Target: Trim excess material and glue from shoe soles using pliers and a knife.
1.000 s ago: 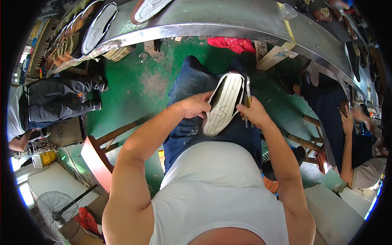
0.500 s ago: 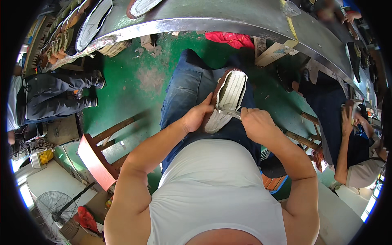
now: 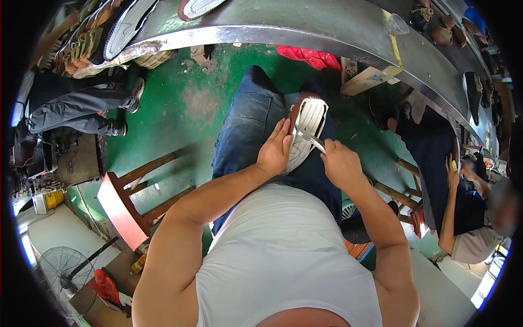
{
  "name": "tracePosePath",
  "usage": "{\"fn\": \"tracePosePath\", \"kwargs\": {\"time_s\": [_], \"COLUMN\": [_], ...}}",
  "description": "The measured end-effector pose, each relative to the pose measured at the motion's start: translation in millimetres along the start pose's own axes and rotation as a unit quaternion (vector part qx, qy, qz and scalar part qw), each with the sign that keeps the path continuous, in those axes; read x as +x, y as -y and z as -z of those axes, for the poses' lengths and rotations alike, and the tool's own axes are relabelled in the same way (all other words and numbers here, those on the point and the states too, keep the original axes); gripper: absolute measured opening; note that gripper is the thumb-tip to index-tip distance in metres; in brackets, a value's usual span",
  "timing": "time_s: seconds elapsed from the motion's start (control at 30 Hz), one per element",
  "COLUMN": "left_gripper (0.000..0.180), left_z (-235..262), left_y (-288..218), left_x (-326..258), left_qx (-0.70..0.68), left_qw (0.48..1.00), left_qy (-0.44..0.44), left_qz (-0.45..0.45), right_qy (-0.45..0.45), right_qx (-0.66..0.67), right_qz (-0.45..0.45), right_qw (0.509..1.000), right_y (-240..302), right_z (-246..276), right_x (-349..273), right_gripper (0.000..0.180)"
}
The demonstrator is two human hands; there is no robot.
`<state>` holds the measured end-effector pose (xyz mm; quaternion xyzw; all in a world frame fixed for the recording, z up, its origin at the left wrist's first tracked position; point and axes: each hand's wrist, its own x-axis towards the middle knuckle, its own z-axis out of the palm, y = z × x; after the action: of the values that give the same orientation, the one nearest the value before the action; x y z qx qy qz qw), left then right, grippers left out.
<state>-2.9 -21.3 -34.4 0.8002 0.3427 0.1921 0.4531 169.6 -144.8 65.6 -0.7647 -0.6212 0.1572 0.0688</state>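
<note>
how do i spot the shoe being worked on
Find the blue jeans on the near side of the long metal bench. Over them, a brown-edged shoe turns its white, dark-lined face up. Unlike the white-faced shoes on the bench, it has a metal tool held over it.

Daylight looks bright to you, flaring white from a pane (image 3: 28, 252) at eight o'clock and a blue-fringed window (image 3: 487, 291) at four. The bench (image 3: 245, 38) gleams along its edge at twelve; the floor (image 3: 357, 117) darkens toward two. Your left hand (image 3: 275, 150) and right hand (image 3: 342, 163) look sharp; a co-worker's head (image 3: 502, 206) blurs past three. Straight edges bend toward the black rim.
</note>
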Motion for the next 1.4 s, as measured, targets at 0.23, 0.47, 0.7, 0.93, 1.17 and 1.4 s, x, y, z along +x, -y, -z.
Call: {"fn": "tracePosePath", "kwargs": {"time_s": [0.23,0.47,0.7,0.93,1.17,1.4], "left_gripper": [0.053,0.060,0.092,0.092,0.081,0.057], "left_z": [19.9,42.5,43.6,113.9,151.0,53.0], "left_y": [-9.5,-56.9,-20.2,-80.9,-143.0,-26.8], "left_x": [11.2,35.0,-15.8,32.4,90.7,85.1], "left_qx": [0.131,0.217,-0.053,0.088,-0.149,-0.151], "left_qw": [0.976,0.926,0.974,0.968,0.973,0.938], "left_qy": [0.129,0.310,0.198,0.236,0.127,0.301], "left_qz": [-0.114,-0.012,0.102,0.003,-0.118,0.080], "right_qy": [0.184,-0.002,0.076,0.027,-0.083,-0.008], "right_qx": [0.150,0.203,0.181,0.461,0.615,0.479], "right_qz": [-0.081,-0.066,-0.049,-0.174,-0.176,-0.186], "right_qw": [0.968,0.977,0.979,0.870,0.764,0.858], "right_y": [-34.0,-23.6,-14.2,-23.2,-22.1,-18.1], "right_z": [0.3,-6.7,-9.0,-43.5,-67.6,-33.6], "right_x": [-2.5,27.7,6.7,-50.3,-83.7,-73.2], "right_gripper": [0.023,0.035,0.040,0.035,0.040,0.026]}}
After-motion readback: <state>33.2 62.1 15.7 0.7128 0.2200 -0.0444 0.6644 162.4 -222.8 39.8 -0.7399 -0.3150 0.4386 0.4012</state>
